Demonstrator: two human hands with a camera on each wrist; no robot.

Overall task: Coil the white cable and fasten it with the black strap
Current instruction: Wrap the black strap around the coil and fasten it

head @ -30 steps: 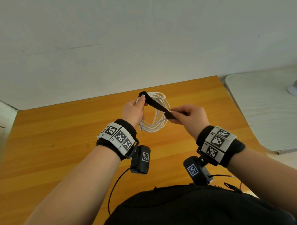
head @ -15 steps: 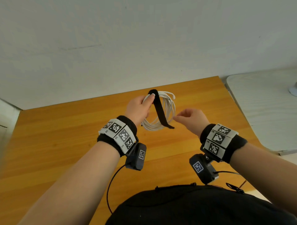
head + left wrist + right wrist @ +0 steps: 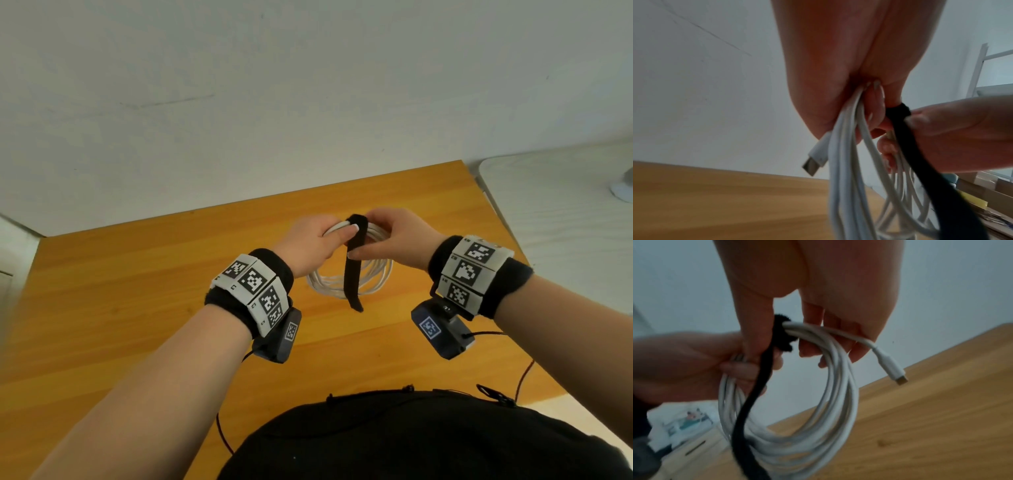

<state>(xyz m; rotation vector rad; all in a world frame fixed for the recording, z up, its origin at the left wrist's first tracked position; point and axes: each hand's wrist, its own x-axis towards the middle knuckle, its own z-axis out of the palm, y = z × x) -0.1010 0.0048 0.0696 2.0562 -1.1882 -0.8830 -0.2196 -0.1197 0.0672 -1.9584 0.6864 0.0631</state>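
The white cable hangs as a coil of several loops above the wooden table. My left hand grips the top of the coil, fingers curled round the strands. The black strap is draped over the top of the coil and its free end hangs down in front. My right hand holds the coil just right of the strap, thumb pressed on the strap. One white plug sticks out below my left palm, another plug beside my right fingers.
A pale grey table stands to the right of the wooden one. A white wall rises behind. In the left wrist view a white rack and boxes sit at the right.
One second ago my right hand pulled the strap's end out to the right. It let go, the strap fell to hang down, and my right hand has now come up to the coil's top.
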